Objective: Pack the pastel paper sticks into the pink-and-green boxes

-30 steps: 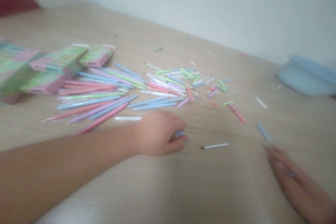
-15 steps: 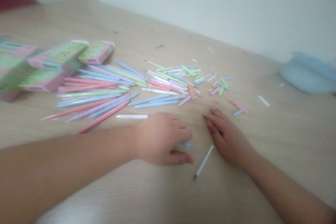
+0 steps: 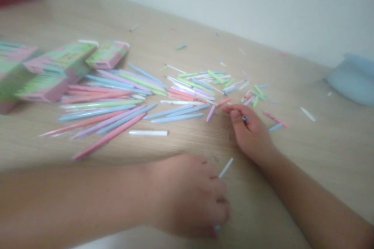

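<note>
My left hand (image 3: 194, 194), blurred by motion, is low in the middle with its fingers curled down. A small light-blue pen piece (image 3: 216, 227) shows at its fingertips. Partly covered by this hand lies a white pen refill (image 3: 226, 167) on the table. To the right, my right hand (image 3: 251, 134) is curled around a blue pen tube, whose round end (image 3: 244, 118) sticks out of the fingers. Its thumb and forefinger come together beside a short orange pen piece (image 3: 223, 102); whether they touch it I cannot make out.
Pastel pens (image 3: 117, 95) lie heaped on the wooden table (image 3: 181, 144), with short caps and refills (image 3: 216, 79) beyond. A white tube (image 3: 148, 133) lies in front. Printed boxes (image 3: 61, 62) stand left; a light-blue bag (image 3: 350, 79) lies right, near the wall.
My left hand has moved down and right, over the white refill, keeping the blue piece. My right hand has moved slightly up and turned, so the blue tube's end shows more.
</note>
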`<state>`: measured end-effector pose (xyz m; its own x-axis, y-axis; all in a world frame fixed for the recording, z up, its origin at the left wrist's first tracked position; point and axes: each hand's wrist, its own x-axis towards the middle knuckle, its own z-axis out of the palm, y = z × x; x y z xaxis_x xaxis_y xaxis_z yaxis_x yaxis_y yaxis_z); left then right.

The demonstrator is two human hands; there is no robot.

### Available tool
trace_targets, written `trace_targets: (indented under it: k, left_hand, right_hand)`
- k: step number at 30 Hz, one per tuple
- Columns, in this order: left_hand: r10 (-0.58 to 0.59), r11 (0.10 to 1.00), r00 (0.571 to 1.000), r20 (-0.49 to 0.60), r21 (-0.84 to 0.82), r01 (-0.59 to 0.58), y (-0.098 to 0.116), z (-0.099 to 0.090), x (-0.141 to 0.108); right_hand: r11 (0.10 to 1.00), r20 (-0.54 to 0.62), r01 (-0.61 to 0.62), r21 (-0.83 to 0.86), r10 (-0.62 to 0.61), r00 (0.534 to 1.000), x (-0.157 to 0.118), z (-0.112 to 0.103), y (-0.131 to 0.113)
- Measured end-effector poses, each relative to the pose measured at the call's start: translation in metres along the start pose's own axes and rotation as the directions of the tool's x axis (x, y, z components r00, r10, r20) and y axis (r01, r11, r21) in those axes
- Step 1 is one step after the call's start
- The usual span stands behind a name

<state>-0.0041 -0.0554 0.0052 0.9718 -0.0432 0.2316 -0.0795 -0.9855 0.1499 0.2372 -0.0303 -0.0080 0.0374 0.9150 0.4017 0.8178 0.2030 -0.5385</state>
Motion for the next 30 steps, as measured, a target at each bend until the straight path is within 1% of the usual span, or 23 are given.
trace_targets:
  k: [2,3,5,6,8,9,11,12,13,15,18,20,22,24,26,27,28,30]
  left_hand:
    - [-0.034,0.999,0.999,-0.014,0.028,0.035,-0.003,0.002,0.000]
    - [-0.055,0.998,0.998,-0.011,0.031,0.055,-0.005,0.002,-0.001]
    - [-0.098,0.995,0.995,0.017,0.024,0.097,-0.009,0.001,-0.002]
    - [-0.119,0.993,0.992,0.030,0.019,0.118,-0.011,0.001,-0.003]
    - [-0.150,0.989,0.988,0.031,0.016,0.149,-0.014,0.001,-0.004]
    - [-0.165,0.986,0.986,0.021,0.022,0.165,-0.015,0.002,-0.004]
    - [-0.206,0.978,0.979,0.004,0.036,0.205,-0.018,0.004,-0.005]
    - [-0.230,0.972,0.973,0.003,0.045,0.229,-0.020,0.005,-0.005]
    - [-0.256,0.965,0.967,0.005,0.055,0.255,-0.022,0.005,-0.005]
    - [-0.303,0.951,0.953,0.014,0.073,0.301,-0.027,0.004,-0.006]
    - [-0.336,0.941,0.942,0.025,0.059,0.334,-0.035,0.000,-0.007]
    - [-0.361,0.932,0.932,0.007,0.025,0.361,-0.038,-0.002,-0.007]
    - [-0.421,0.907,0.906,-0.038,-0.006,0.421,-0.040,-0.003,-0.007]
    - [-0.498,0.867,0.863,-0.084,-0.025,0.498,-0.041,-0.003,-0.007]
    - [-0.555,0.831,0.826,-0.101,-0.025,0.555,-0.040,-0.003,-0.006]
    - [-0.570,0.820,0.816,-0.096,-0.013,0.572,-0.039,-0.003,-0.006]
    - [-0.576,0.816,0.813,-0.087,0.004,0.579,-0.037,-0.003,-0.006]
    - [-0.565,0.822,0.822,-0.071,0.045,0.568,-0.035,-0.003,-0.007]
  right_hand:
    - [0.999,-0.078,-0.048,0.002,0.048,0.996,0.000,-0.003,0.003]
    - [0.998,-0.090,-0.063,-0.008,0.062,0.994,0.001,-0.006,0.003]
    - [0.997,-0.073,-0.053,-0.062,0.049,0.996,0.003,-0.012,0.004]
    - [0.995,-0.039,-0.014,-0.099,0.010,0.999,0.003,-0.017,0.005]
    - [0.981,0.087,0.118,-0.154,-0.105,0.991,0.003,-0.027,0.006]
    - [0.968,0.175,0.194,-0.158,-0.166,0.971,0.002,-0.032,0.008]
    - [0.943,0.354,0.310,-0.124,-0.250,0.901,-0.001,-0.038,0.010]
    - [0.935,0.422,0.339,-0.102,-0.268,0.866,-0.003,-0.040,0.012]
    - [0.932,0.466,0.353,-0.086,-0.276,0.841,-0.004,-0.039,0.013]
    - [0.929,0.516,0.364,-0.073,-0.277,0.811,-0.006,-0.036,0.013]
    - [0.924,0.524,0.374,-0.085,-0.278,0.805,-0.006,-0.027,0.010]
    - [0.916,0.515,0.389,-0.094,-0.290,0.807,-0.005,-0.023,0.008]
    - [0.910,0.501,0.402,-0.100,-0.303,0.810,-0.005,-0.021,0.006]
    - [0.902,0.500,0.420,-0.104,-0.317,0.806,-0.004,-0.021,0.005]
    - [0.889,0.513,0.444,-0.109,-0.332,0.791,-0.004,-0.022,0.004]
    - [0.883,0.527,0.458,-0.105,-0.341,0.779,-0.003,-0.022,0.004]
    - [0.876,0.542,0.473,-0.094,-0.353,0.762,-0.003,-0.022,0.003]
    - [0.865,0.560,0.498,-0.060,-0.384,0.734,-0.002,-0.021,0.003]
